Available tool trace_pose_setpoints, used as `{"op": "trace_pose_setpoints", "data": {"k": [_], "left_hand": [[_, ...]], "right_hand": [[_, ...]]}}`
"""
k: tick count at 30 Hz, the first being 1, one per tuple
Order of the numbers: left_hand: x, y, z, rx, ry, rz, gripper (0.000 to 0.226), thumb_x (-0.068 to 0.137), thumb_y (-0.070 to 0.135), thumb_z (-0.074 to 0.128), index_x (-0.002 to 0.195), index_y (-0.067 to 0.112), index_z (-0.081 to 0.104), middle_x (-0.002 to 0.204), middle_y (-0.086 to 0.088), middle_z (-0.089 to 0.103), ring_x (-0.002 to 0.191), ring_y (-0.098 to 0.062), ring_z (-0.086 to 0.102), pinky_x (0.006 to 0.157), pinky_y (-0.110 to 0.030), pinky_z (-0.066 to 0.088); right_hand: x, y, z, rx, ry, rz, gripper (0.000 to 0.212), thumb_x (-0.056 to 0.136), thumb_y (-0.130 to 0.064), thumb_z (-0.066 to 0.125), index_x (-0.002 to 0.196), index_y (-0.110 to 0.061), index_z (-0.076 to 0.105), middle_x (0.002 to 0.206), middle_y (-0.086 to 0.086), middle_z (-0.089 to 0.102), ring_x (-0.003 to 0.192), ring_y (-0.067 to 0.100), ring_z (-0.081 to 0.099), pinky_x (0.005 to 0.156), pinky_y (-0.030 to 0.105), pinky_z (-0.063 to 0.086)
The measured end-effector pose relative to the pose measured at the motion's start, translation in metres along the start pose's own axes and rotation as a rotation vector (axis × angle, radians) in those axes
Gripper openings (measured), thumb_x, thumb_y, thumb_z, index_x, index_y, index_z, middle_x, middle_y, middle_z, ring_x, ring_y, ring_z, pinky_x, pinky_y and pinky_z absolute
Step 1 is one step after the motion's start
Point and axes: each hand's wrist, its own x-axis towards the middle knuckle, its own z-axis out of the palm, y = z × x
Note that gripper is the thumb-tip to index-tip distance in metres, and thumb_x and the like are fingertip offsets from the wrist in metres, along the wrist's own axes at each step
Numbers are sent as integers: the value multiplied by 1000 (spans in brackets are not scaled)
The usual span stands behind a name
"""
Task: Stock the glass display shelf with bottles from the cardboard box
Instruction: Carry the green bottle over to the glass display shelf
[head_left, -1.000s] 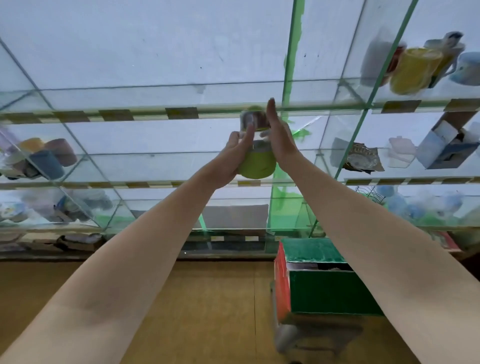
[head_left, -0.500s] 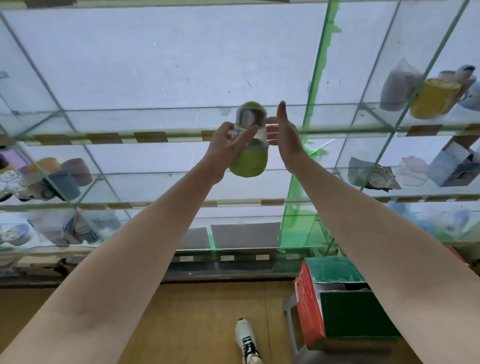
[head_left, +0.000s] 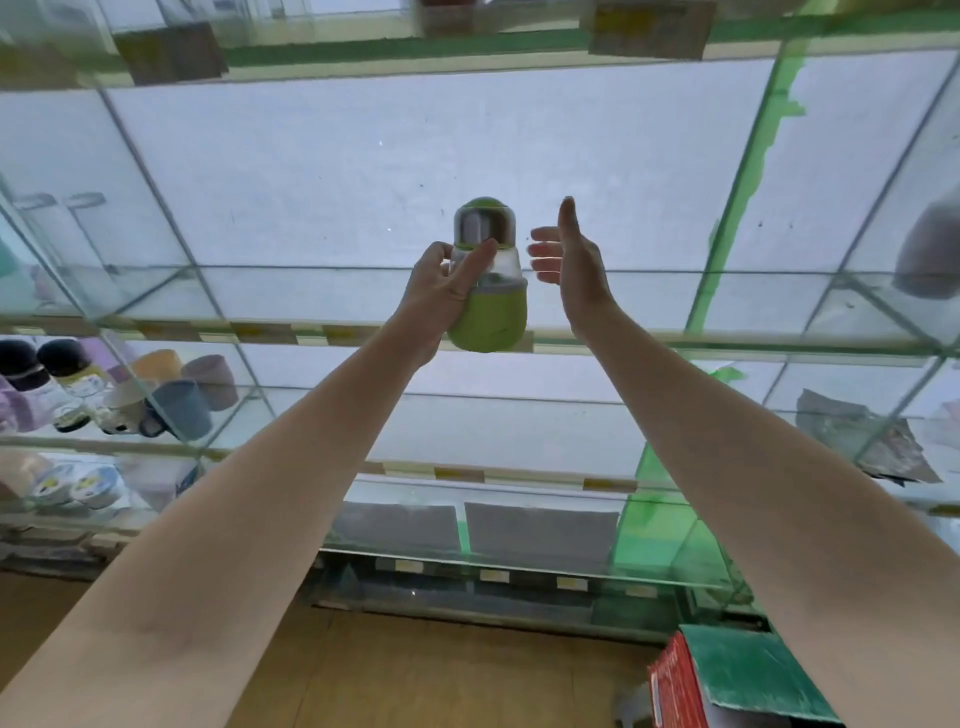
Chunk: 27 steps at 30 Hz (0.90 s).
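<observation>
A small bottle (head_left: 491, 312) with a green lower half, a clear middle and a grey-and-green cap is held up in front of the glass display shelf (head_left: 675, 340). My left hand (head_left: 441, 291) grips it round the middle, thumb across the clear part. Just right of the bottle is my right hand (head_left: 571, 265), fingers straight and pointing up, a small gap between it and the bottle. The bottle's base is level with the taped front edge of a shelf. The cardboard box (head_left: 737, 680), green and red, shows at the bottom right corner.
Cups and bottles (head_left: 104, 395) crowd the left compartments on two levels. A green-edged vertical glass divider (head_left: 737, 208) stands right of my hands. Packets (head_left: 872, 441) lie on a right-hand shelf. Wooden floor (head_left: 415, 675) lies below.
Both hands have risen with the bottle to a higher shelf level. My right hand has come off the bottle and now stands apart from it. The box has slid toward the frame's corner.
</observation>
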Motion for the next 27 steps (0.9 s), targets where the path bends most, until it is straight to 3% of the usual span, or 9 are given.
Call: {"op": "trace_pose_setpoints", "data": {"k": [4, 7, 12, 22, 27], "left_hand": [[22, 5, -16, 17, 71, 4, 71, 71, 55, 77, 113, 2, 56, 106, -15, 71, 89, -26, 71, 83, -48, 58], [36, 6, -33, 26, 97, 12, 64, 72, 54, 78, 107, 6, 56, 111, -20, 70, 94, -32, 71, 82, -49, 58], [51, 6, -61, 24, 142, 35, 55, 73, 52, 77, 101, 11, 54, 109, -18, 70, 87, -25, 71, 76, -44, 60], [90, -10, -141, 19, 129, 46, 59, 69, 56, 79, 101, 13, 54, 105, -9, 72, 83, -18, 72, 67, -32, 58], [107, -12, -190, 6, 88, 44, 67, 62, 62, 79, 101, 14, 55, 106, -8, 72, 90, -21, 73, 72, -35, 61]], "right_hand": [[20, 3, 20, 10, -71, -6, 65, 104, -57, 29, 115, -4, 66, 104, 10, 68, 92, 22, 62, 93, 40, 49], [30, 5, 38, 9, -106, -10, 66, 104, -57, 29, 116, -4, 66, 105, 10, 69, 93, 22, 62, 97, 42, 50], [45, 8, 70, 21, -143, 6, 64, 104, -57, 30, 115, -5, 66, 105, 11, 67, 93, 23, 61, 99, 45, 49], [59, 20, 152, -19, -131, 12, 65, 104, -57, 30, 120, -3, 63, 109, 11, 67, 96, 23, 61, 94, 40, 49], [66, 21, 203, -40, -81, 10, 63, 103, -60, 32, 118, -7, 64, 115, 15, 68, 96, 23, 62, 91, 39, 49]]}}
